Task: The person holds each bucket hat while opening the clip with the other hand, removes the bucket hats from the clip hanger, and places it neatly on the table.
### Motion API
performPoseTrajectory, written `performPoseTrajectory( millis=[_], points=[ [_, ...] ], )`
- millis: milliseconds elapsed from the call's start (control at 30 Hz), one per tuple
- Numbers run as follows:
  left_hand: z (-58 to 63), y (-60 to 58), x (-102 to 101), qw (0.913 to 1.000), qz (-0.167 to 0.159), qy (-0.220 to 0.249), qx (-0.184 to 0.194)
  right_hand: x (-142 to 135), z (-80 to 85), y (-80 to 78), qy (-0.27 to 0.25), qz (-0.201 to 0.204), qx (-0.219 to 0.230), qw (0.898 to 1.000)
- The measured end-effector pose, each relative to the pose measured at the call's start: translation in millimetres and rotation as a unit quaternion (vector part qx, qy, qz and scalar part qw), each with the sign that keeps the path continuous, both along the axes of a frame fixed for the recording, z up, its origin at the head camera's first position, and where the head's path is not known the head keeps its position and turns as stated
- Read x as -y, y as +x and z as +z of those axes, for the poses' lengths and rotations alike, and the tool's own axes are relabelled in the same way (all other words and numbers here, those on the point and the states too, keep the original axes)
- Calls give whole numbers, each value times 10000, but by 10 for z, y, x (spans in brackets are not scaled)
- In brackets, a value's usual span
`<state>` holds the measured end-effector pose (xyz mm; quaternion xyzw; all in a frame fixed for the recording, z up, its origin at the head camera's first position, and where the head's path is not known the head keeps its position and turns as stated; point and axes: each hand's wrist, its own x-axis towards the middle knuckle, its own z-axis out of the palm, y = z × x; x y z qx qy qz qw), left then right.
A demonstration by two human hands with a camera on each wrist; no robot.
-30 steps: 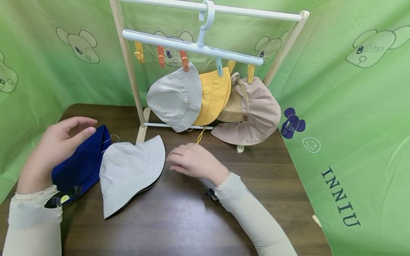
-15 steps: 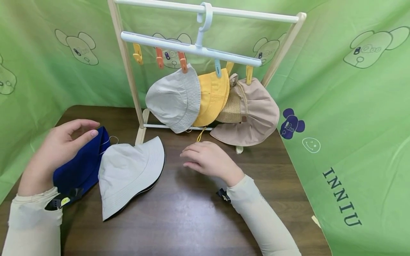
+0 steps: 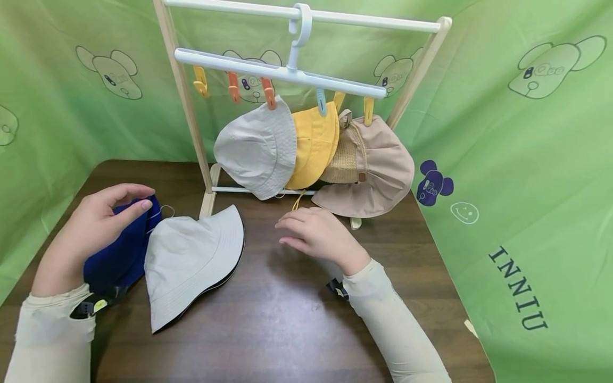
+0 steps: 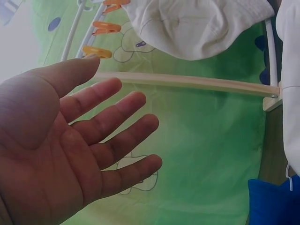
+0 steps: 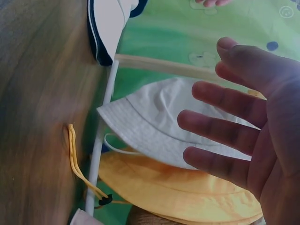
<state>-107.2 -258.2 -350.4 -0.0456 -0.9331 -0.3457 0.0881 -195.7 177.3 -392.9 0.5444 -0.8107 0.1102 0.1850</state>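
My left hand (image 3: pixel 91 226) hovers over a dark blue hat (image 3: pixel 117 260), thumb and fingers apart and holding nothing. Beside that hat, a white bucket hat (image 3: pixel 191 260) with a dark underside lies on the table. To its right my right hand (image 3: pixel 325 236) hangs in the air, fingers loose, near the yellow cord (image 5: pixel 72 150) of a hanging hat. Clipped to a light blue hanger (image 3: pixel 282 73) are a pale grey bucket hat (image 3: pixel 256 149), a yellow hat (image 3: pixel 313 143) and a straw hat with a wide pinkish brim (image 3: pixel 383 165). In both wrist views the palms hold nothing.
The hanger hooks over the top bar of a wooden-legged rack (image 3: pixel 187 106). A yellow clip (image 3: pixel 200 81) and an orange clip (image 3: pixel 233 86) at its left hold nothing. Green printed cloth (image 3: pixel 541 159) surrounds the brown table (image 3: pixel 287 330) at back and sides.
My right hand has drawn back to the right, away from the white bucket hat's brim. The left hand has shifted slightly right and down in view. The hats stay in place.
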Motion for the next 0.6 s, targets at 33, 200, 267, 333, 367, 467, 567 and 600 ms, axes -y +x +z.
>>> performPoseTrajectory(
  millis=[33, 200, 267, 333, 367, 467, 567, 600],
  points=[
    [5, 7, -3, 10000, -4, -9, -9, -3, 3, -6, -5, -28, 17, 10000],
    [18, 8, -60, 9998, -128, 31, -138, -47, 29, -41, -91, -146, 96, 9998],
    [7, -14, -94, 9996, -206, 78, -189, -87, 34, -56, -146, -234, 76, 9996],
    [-16, -42, -121, 9993, -277, 147, -215, -125, 45, -67, -194, -324, 60, 9993],
    [-30, -54, -129, 9992, -301, 184, -211, -142, 47, -75, -209, -371, 49, 9991],
    [-73, -83, -148, 9989, -340, 303, -112, -164, 62, -93, -229, -446, 73, 9987],
    [-99, -115, -179, 9988, -399, 276, 25, -159, 66, -111, -222, -466, 115, 9986],
    [-100, -131, -199, 9987, -441, 246, 52, -157, 64, -115, -229, -476, 125, 9985]
  ],
)
